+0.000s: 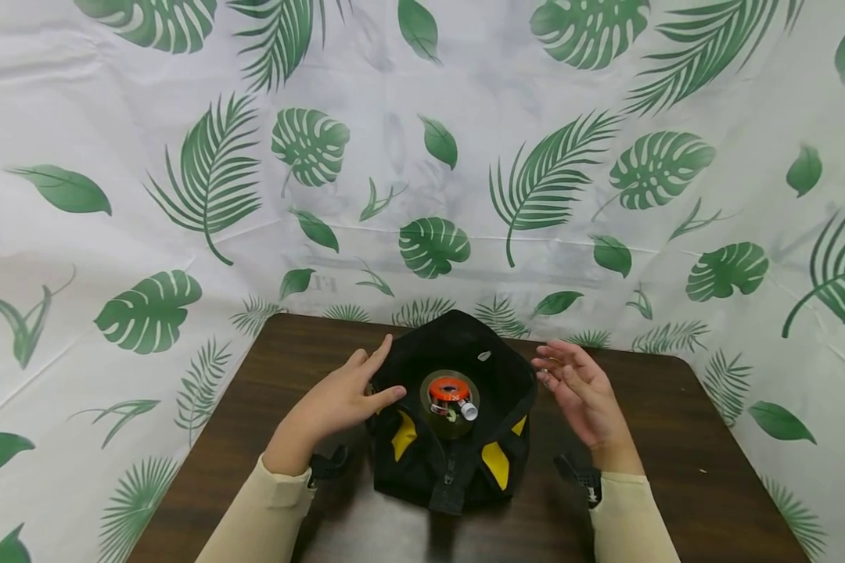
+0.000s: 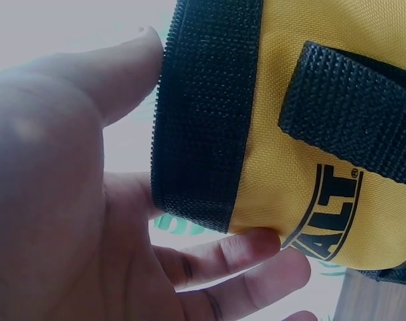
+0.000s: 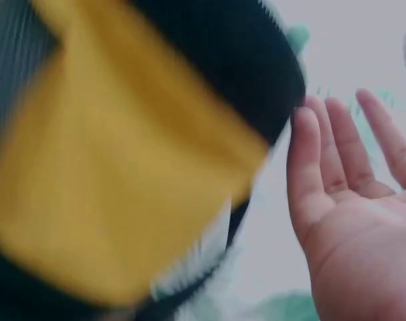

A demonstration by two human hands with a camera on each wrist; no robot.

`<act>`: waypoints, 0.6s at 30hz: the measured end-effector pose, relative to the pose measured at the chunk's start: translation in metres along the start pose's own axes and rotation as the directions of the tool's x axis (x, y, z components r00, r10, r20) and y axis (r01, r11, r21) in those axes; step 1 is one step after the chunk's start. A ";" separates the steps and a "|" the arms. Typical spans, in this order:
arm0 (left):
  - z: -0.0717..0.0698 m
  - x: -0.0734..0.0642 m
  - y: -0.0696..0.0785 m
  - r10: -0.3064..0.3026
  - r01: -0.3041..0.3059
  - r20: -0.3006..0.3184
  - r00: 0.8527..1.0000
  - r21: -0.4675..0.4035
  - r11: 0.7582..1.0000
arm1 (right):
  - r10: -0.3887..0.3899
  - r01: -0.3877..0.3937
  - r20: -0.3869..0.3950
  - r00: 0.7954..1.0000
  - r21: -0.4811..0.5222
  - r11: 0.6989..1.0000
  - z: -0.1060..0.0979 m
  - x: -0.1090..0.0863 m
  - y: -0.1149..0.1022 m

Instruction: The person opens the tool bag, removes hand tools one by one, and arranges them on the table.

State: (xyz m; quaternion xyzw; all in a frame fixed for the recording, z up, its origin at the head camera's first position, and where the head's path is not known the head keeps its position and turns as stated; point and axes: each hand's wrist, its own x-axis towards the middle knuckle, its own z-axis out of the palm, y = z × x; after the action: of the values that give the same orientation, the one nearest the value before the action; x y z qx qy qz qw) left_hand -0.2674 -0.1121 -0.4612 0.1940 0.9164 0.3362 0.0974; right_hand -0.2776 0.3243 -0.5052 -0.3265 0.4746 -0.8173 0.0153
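So, left hand (image 1: 339, 400) and right hand (image 1: 586, 395) loose-fingered, bag (image 1: 410, 477) between.

The bag (image 1: 458, 335) is showing matt, woven cloth, and its strap (image 2: 350, 107) is looking rougher, like ribbed webbing. The table (image 1: 676, 469) is showing a glossy wood-grain finish, while the leaf-printed sheet (image 1: 465, 86) is looking smooth but creased.

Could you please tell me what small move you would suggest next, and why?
I would probably bring the right hand to what looks like the zip slider at the front of the black-and-yellow bag: the bag's mouth gapes with an orange-topped item inside, the right hand grips nothing, and the left hand is at the bag's other side, perhaps ready to steady it.
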 end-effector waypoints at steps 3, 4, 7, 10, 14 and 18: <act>0.000 0.001 -0.001 0.006 -0.006 0.001 1.000 0.001 1.000 | 0.012 -0.011 0.009 1.000 -0.080 0.997 0.027 0.009 -0.008; 0.000 0.001 -0.001 0.008 -0.008 0.001 1.000 0.003 1.000 | 0.022 -0.022 0.001 1.000 -0.122 0.992 0.037 0.011 -0.011; 0.000 0.002 -0.001 0.010 -0.010 -0.001 1.000 0.009 1.000 | 0.084 -0.089 -0.031 0.996 -0.264 0.960 0.064 0.019 -0.019; -0.002 0.001 0.000 0.003 -0.003 0.005 1.000 0.012 1.000 | 0.182 -0.188 -0.052 0.982 -0.393 0.900 0.088 0.027 -0.026; -0.002 0.001 0.001 -0.003 0.003 0.013 1.000 0.020 1.000 | 0.315 -0.335 -0.133 0.940 -0.535 0.775 0.113 0.038 -0.026; -0.002 0.002 0.001 -0.006 0.006 0.012 1.000 0.019 1.000 | 0.395 -0.443 -0.219 0.892 -0.591 0.674 0.128 0.049 -0.016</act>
State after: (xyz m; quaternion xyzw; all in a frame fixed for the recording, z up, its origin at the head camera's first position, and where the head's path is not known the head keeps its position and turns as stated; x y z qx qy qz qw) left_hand -0.2697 -0.1121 -0.4592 0.1940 0.9196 0.3261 0.1019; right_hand -0.2415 0.2187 -0.4235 -0.1652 0.7808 -0.5978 0.0757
